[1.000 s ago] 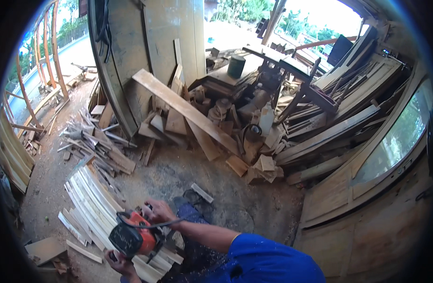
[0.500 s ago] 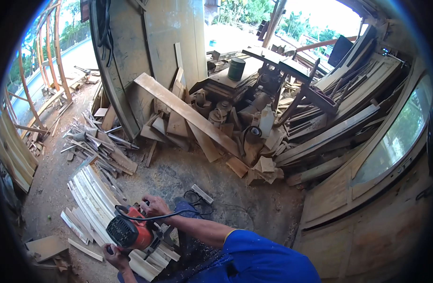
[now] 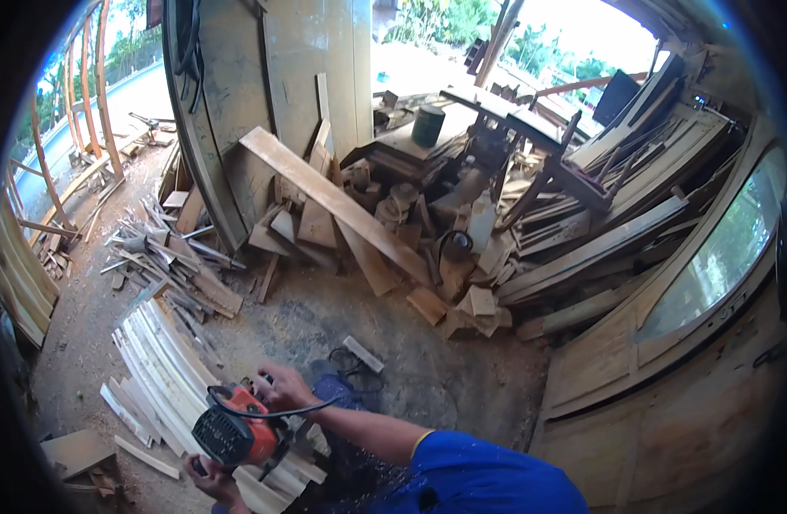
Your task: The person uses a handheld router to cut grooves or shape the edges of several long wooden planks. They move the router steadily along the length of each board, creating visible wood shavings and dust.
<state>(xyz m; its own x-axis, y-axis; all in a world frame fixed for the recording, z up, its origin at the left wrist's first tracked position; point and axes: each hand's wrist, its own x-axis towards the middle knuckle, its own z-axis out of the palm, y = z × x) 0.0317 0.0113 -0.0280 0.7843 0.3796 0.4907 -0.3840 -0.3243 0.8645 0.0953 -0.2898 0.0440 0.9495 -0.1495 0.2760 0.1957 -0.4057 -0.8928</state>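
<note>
A red and black plunge router (image 3: pixel 239 428) with two side handles rests on a row of pale wooden strips (image 3: pixel 158 351). My right hand (image 3: pixel 282 388) is closed around the router's far handle. On the near handle, my left hand (image 3: pixel 212 480) is also closed, at the lower left. A dark power cord (image 3: pixel 304 409) loops off the router and passes over my right forearm. The router's base and bit are largely hidden by its body and my arm.
Offcuts (image 3: pixel 166 248) lie heaped at the left. Ahead, a long plank (image 3: pixel 333 201) leans over scrap wood and dusty machine parts. A green can (image 3: pixel 427 126) stands on a board behind. Stacked boards (image 3: pixel 616 240) and a wooden door panel (image 3: pixel 616 368) line the right.
The view has shifted slightly. The router and both hands appear a little farther left and lower, with both hands still on the handles.
</note>
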